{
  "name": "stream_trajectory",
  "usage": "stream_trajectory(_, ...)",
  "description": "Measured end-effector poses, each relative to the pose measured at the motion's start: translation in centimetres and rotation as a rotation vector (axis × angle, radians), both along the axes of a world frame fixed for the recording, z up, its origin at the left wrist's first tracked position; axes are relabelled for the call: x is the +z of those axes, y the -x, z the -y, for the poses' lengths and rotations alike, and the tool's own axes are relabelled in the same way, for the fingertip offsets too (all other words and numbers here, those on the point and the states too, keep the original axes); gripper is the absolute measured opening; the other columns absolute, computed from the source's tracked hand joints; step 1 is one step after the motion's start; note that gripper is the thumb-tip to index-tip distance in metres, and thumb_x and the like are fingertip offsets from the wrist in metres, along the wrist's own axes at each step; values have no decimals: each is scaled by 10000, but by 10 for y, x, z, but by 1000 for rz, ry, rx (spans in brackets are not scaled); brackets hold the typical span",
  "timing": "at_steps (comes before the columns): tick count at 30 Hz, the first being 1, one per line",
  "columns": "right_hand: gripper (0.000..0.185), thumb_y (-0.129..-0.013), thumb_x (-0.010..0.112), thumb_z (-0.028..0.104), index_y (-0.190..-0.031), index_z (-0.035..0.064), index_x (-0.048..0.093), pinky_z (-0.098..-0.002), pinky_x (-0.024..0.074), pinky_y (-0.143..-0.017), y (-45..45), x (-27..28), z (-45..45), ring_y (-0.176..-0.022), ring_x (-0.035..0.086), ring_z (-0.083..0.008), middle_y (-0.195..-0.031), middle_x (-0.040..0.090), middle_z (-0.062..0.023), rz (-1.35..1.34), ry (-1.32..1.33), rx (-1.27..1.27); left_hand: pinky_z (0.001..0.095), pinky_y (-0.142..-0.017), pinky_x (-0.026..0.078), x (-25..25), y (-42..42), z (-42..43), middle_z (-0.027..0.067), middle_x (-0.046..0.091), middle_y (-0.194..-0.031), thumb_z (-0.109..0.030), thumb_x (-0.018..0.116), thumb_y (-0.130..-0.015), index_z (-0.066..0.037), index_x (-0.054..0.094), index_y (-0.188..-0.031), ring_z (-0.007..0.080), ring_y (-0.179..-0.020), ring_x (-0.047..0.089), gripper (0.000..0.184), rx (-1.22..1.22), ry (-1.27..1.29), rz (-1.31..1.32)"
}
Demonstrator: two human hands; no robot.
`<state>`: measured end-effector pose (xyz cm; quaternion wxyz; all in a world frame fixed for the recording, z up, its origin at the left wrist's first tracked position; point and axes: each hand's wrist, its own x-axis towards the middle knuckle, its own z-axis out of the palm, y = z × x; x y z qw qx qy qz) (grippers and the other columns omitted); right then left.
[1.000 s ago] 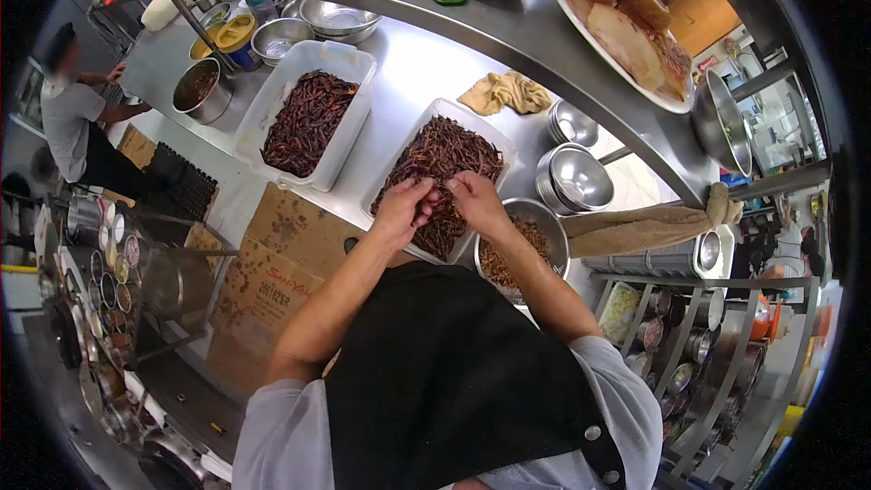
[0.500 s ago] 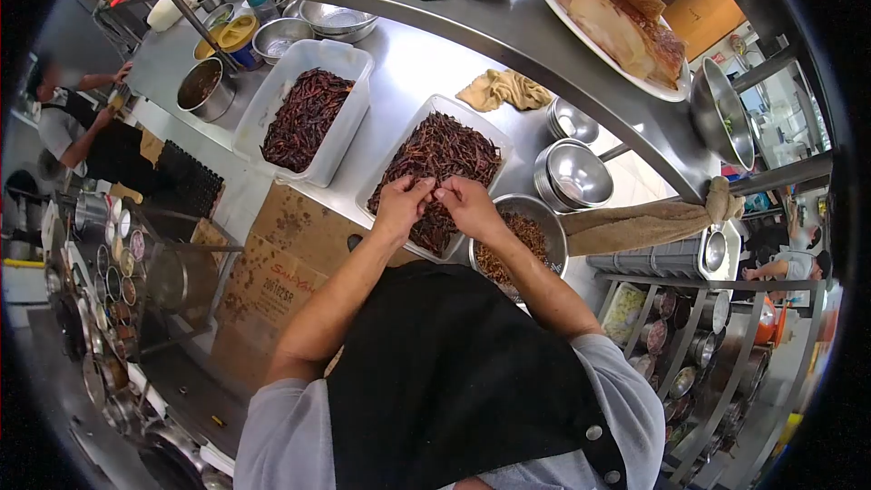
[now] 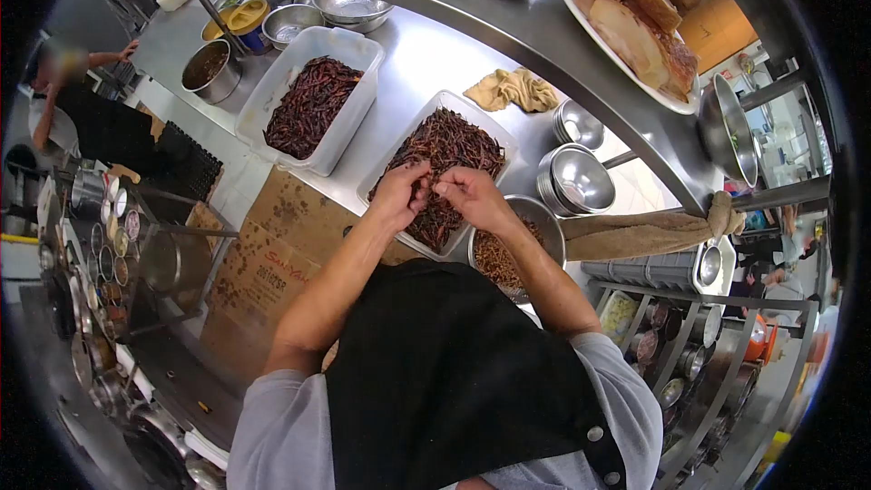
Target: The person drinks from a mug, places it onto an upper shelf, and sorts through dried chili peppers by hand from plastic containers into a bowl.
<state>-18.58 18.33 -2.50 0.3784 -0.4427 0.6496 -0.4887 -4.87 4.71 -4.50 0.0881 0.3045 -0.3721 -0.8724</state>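
Observation:
Over a white plastic tub (image 3: 504, 123) filled with dark red dried chilies (image 3: 445, 141), both hands are held close together. My left hand (image 3: 400, 194) is closed, fingers curled in a pinch; what it holds is too small to make out. My right hand (image 3: 471, 195) is pinched too, its fingertips just beside the left ones, and its contents are likewise unclear. Right of the tub, partly behind my right forearm, a metal bowl (image 3: 560, 249) holds small brown-orange bits. A larger plastic tub (image 3: 360, 53) of dark chilies sits to the left.
A beige cloth (image 3: 511, 91) and stacked steel bowls (image 3: 581, 178) are on the metal table. Above it, a steel shelf (image 3: 508, 23) carries a plate of meat (image 3: 635, 27). A brown towel (image 3: 635, 234) hangs at the right. A person (image 3: 91, 118) stands at the far left.
My hands stay over the tub, with small finger movements and a slightly wider gap than half a second ago. The person at the far left has shifted posture, and the view has moved slightly.

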Motion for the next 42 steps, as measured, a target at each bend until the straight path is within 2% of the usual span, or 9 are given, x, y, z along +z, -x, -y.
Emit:
stream_trajectory(2,160,-1004,631,162,-934,19,650,-240,385,-536,-1,15,2,-598,478,-79,-727,599,-3,182,19,-24,223,-443,332,-8,-3,5,35,613,-796,-197,558,-1002,-64,585,-1007,98,-579,487,137,132,-253,-73)
stream_trajectory(4,144,-1011,619,157,-934,35,620,-230,360,-511,5,23,7,-564,449,-76,-793,602,-9,807,82,-170,224,-445,340,-8,-9,4,56,623,-817,-204,557,-1000,-61,592,-991,107,-591,499,147,121,-191,-69)
stream_trajectory(7,114,-1017,603,152,-976,48,625,-227,344,-485,2,21,11,-546,441,-86,-810,601,-11,943,94,-232,228,-450,353,12,-15,-7,105,652,-878,-211,554,-1000,-43,601,-986,131,-614,521,175,73,-102,-52)
stream_trajectory(23,96,-1002,632,157,-1006,64,658,-219,345,-464,-13,-2,13,-547,453,-67,-796,613,4,1141,58,-322,211,-507,337,6,-14,-31,-40,559,-742,-139,666,-965,-59,659,-1052,48,-592,462,118,-10,407,77)
stream_trajectory(28,119,-982,667,139,-950,25,672,-233,357,-494,-20,-14,15,-568,464,-49,-674,551,30,430,47,-436,226,-511,343,24,-13,-36,-30,574,-735,-178,684,-957,-50,651,-1014,56,-588,459,144,64,289,86)
stream_trajectory(32,130,-980,666,138,-936,17,679,-231,374,-512,-20,-18,13,-583,473,-47,-705,577,28,290,60,-437,239,-516,356,11,-11,-33,-27,571,-717,-197,703,-944,-38,662,-960,62,-590,468,165,31,475,106)
stream_trajectory(35,130,-990,656,147,-949,23,663,-235,369,-511,-19,-18,10,-566,466,-58,-686,552,28,338,15,-433,242,-527,369,5,-14,-30,-27,572,-703,-191,699,-946,-33,675,-947,65,-590,472,160,10,554,157)
stream_trajectory(40,125,-1004,633,161,-936,57,621,-231,345,-468,-15,4,5,-529,455,-79,-689,548,16,1099,73,-344,241,-537,382,1,-19,-27,-30,592,-712,-205,703,-947,-41,691,-986,67,-588,474,169,-58,616,125)
stream_trajectory(42,147,-1012,618,159,-913,51,609,-227,332,-459,-3,11,6,-542,454,-71,-685,543,10,1014,87,-305,240,-540,389,8,-24,-20,-28,608,-726,-209,699,-951,-47,695,-1007,68,-591,479,172,-83,633,119)
